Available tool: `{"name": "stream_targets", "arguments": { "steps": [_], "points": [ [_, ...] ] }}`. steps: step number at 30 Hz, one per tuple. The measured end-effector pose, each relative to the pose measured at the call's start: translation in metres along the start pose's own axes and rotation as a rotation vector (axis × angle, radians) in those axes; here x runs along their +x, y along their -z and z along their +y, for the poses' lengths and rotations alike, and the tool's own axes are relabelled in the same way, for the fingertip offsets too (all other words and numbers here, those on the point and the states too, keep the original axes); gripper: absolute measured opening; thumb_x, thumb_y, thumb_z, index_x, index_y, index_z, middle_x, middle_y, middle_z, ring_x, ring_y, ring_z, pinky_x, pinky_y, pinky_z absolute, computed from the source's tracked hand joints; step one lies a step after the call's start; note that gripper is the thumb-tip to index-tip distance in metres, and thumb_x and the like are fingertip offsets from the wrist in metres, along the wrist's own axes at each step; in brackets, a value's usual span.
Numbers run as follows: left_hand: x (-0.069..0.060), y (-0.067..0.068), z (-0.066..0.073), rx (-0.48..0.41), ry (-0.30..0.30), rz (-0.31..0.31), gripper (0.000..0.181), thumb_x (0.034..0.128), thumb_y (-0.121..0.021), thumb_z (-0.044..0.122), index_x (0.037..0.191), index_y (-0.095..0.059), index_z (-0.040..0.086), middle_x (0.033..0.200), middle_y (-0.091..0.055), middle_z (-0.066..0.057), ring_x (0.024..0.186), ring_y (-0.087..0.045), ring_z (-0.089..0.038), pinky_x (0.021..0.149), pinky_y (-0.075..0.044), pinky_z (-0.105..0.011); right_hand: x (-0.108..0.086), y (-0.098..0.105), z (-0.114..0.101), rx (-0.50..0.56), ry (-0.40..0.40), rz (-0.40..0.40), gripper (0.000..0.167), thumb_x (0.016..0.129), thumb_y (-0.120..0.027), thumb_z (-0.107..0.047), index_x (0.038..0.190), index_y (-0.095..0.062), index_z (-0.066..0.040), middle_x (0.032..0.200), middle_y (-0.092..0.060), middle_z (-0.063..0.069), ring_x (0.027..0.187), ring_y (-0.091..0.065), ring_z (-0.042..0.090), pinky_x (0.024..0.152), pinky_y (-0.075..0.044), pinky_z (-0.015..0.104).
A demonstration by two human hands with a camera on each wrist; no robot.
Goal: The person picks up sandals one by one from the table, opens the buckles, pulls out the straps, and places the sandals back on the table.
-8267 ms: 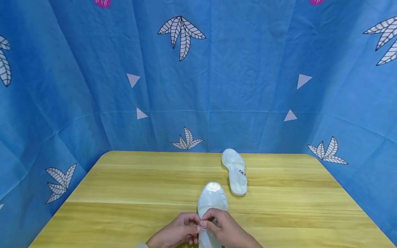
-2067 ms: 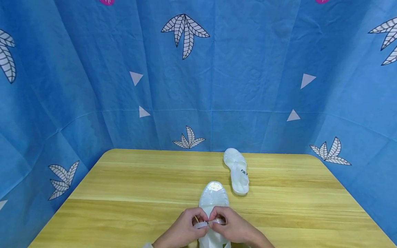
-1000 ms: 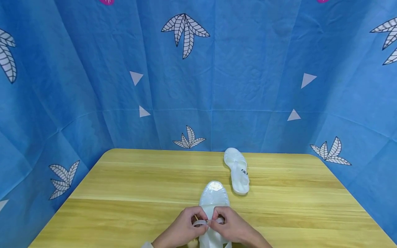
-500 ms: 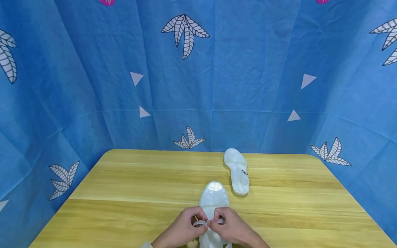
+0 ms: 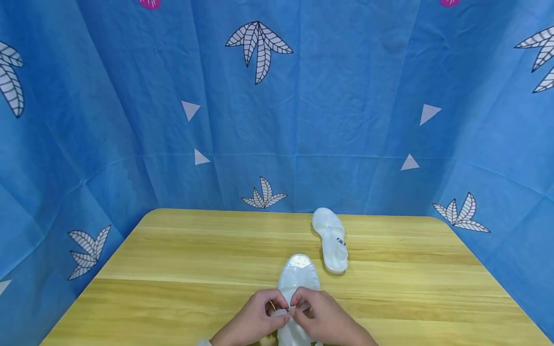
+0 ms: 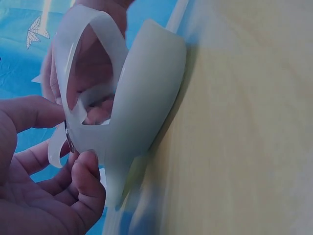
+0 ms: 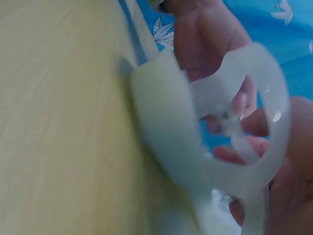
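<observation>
A translucent white jelly sandal (image 5: 298, 276) lies toe-forward at the table's near edge. Over it, my left hand (image 5: 253, 319) pinches its ankle strap near a small metal buckle (image 6: 69, 137). From the other side, my right hand (image 5: 326, 319) pinches the strap between thumb and index fingertip, close to the left fingertips. A loose strap end (image 6: 55, 149) curls out by the left fingers in the left wrist view. The heel cup (image 7: 164, 107) stands upright in the right wrist view. Fingertips hide most of where strap and buckle meet.
A second white sandal (image 5: 334, 250) lies farther back and right, with a dark buckle (image 5: 341, 241) on its side. The wooden table (image 5: 195, 254) ends at a blue curtain (image 5: 346, 96) printed with leaves and triangles.
Compared with several seconds ago, the hands have come together over the sandal's middle, with the strap held up between them. In the last half second my right index fingertip has shifted left.
</observation>
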State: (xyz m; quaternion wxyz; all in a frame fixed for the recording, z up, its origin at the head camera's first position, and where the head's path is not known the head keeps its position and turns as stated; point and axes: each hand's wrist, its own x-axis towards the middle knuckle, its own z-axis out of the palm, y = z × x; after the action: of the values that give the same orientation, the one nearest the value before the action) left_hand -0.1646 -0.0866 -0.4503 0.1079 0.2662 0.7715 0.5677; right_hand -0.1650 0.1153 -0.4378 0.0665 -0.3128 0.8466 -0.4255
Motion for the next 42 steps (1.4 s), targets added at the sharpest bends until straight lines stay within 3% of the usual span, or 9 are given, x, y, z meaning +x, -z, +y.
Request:
{"name": "stream_targets", "arguments": {
  "steps": [3, 5, 12, 17, 30, 42],
  "points": [
    [0.0, 0.0, 0.0, -0.003, 0.005, -0.006, 0.009, 0.0836, -0.067, 0.01, 0.088, -0.063, 0.003, 0.081, -0.058, 0.002, 0.059, -0.048, 0.0, 0.056, -0.043, -0.016, 0.0, 0.004, -0.005, -0.106, 0.011, -0.015, 0.003, 0.091, -0.059, -0.022, 0.092, -0.061, -0.02, 0.09, -0.064, -0.015, 0.084, -0.058, -0.002, 0.071, -0.05, 0.022],
    [0.001, 0.0, 0.0, -0.004, 0.007, -0.008, 0.009, 0.084, -0.067, 0.01, 0.088, -0.064, 0.003, 0.082, -0.059, 0.002, 0.06, -0.049, -0.001, 0.056, -0.043, -0.016, 0.001, 0.004, -0.006, -0.103, 0.017, -0.025, 0.002, 0.09, -0.06, -0.02, 0.091, -0.062, -0.021, 0.089, -0.063, -0.016, 0.083, -0.057, -0.003, 0.071, -0.05, 0.021],
    [0.0, -0.001, 0.002, 0.0, -0.004, -0.005, 0.005, 0.0834, -0.065, 0.007, 0.086, -0.064, 0.003, 0.081, -0.059, 0.006, 0.06, -0.049, 0.001, 0.055, -0.043, -0.015, -0.001, -0.003, 0.008, 0.136, 0.085, -0.031, 0.008, 0.091, -0.058, -0.011, 0.091, -0.056, -0.018, 0.067, -0.047, -0.014, 0.053, -0.038, -0.006, 0.051, -0.04, 0.014],
    [-0.001, 0.0, 0.003, 0.0, -0.015, -0.015, 0.004, 0.0838, -0.062, 0.003, 0.087, -0.064, 0.004, 0.084, -0.061, 0.003, 0.062, -0.05, 0.0, 0.057, -0.044, -0.015, -0.001, -0.005, 0.013, 0.219, 0.132, -0.036, 0.005, 0.092, -0.057, -0.007, 0.093, -0.054, -0.012, 0.065, -0.041, -0.012, 0.053, -0.034, -0.006, 0.051, -0.035, 0.012],
    [-0.002, 0.002, 0.001, 0.007, -0.002, -0.015, 0.003, 0.0839, -0.063, 0.006, 0.087, -0.063, 0.005, 0.081, -0.057, 0.004, 0.061, -0.05, 0.0, 0.056, -0.043, -0.015, 0.0, -0.01, 0.015, 0.222, 0.099, 0.015, 0.008, 0.091, -0.06, -0.013, 0.088, -0.053, -0.01, 0.059, -0.034, -0.012, 0.051, -0.033, -0.006, 0.045, -0.03, 0.013],
    [-0.001, 0.002, 0.002, -0.031, 0.014, -0.02, 0.008, 0.0855, -0.063, 0.01, 0.087, -0.063, 0.002, 0.083, -0.059, -0.001, 0.063, -0.052, -0.002, 0.058, -0.046, -0.017, 0.001, -0.008, 0.012, 0.154, 0.073, 0.084, 0.016, 0.087, -0.066, -0.021, 0.079, -0.055, -0.013, 0.057, -0.035, -0.012, 0.049, -0.031, -0.007, 0.044, -0.028, 0.013]
  ]
}}
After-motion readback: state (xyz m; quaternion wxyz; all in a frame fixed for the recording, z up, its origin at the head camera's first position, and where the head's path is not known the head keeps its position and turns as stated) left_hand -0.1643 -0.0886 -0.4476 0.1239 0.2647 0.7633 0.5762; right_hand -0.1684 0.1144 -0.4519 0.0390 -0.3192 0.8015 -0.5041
